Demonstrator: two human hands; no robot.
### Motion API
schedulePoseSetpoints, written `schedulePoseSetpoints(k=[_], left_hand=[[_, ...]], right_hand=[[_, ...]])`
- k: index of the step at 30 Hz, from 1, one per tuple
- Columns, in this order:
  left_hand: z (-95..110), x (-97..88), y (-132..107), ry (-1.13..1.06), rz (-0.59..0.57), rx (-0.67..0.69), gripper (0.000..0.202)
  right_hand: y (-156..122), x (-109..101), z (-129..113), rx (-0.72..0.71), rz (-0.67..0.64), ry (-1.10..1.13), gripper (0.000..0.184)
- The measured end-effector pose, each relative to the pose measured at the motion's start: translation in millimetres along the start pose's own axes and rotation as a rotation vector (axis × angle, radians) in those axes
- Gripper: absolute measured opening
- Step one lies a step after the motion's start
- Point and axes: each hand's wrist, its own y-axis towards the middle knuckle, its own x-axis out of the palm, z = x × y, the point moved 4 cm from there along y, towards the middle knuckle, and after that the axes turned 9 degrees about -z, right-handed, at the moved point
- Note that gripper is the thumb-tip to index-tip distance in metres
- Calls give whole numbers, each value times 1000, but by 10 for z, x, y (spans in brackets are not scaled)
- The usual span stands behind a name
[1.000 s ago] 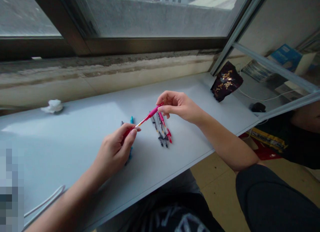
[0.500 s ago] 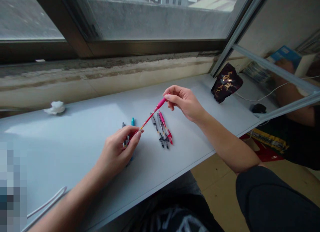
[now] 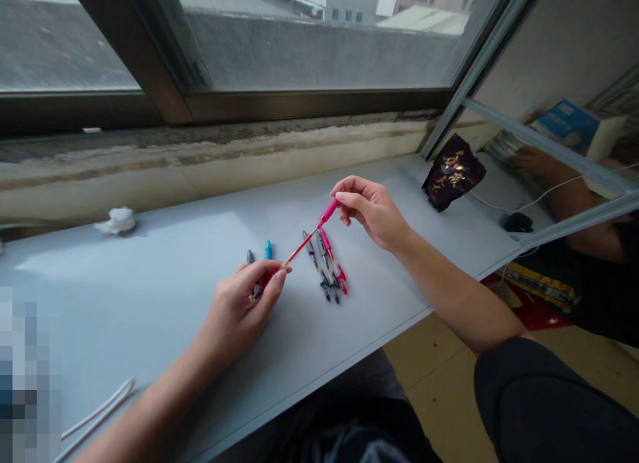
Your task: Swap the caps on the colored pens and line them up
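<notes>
I hold a pink-red pen (image 3: pixel 308 239) between both hands above a pale grey table (image 3: pixel 150 297). My right hand (image 3: pixel 372 210) pinches its pink upper end. My left hand (image 3: pixel 239 307) is closed round its lower front part. Under the pen, three pens (image 3: pixel 329 267) lie side by side on the table, two dark ones and a pink one. A teal pen (image 3: pixel 267 250) and a dark pen (image 3: pixel 249 257) lie just beyond my left hand, partly hidden by it.
A crumpled white tissue (image 3: pixel 116 220) lies at the far left near the window sill. A dark foil snack bag (image 3: pixel 453 173) stands at the far right corner. A white cable (image 3: pixel 94 413) runs along the near left edge. Another person's arm (image 3: pixel 564 197) shows behind the metal frame at right.
My right hand has slid up and to the right along the pen, so the two halves sit further apart with the thin refill showing between them. The view has shifted slightly.
</notes>
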Motion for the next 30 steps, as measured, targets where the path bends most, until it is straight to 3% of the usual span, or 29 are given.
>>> schedulePoseSetpoints(k=[9, 16, 30], left_hand=[[9, 9, -21, 3, -3, 3, 38], [11, 28, -3, -1, -33, -25, 40], [-94, 43, 26, -52, -20, -66, 44]], right_hand=[[4, 39, 3, 0, -93, -28, 19], [7, 138, 141, 81, -318, -69, 24], [-68, 150, 80, 46, -393, -187, 19]])
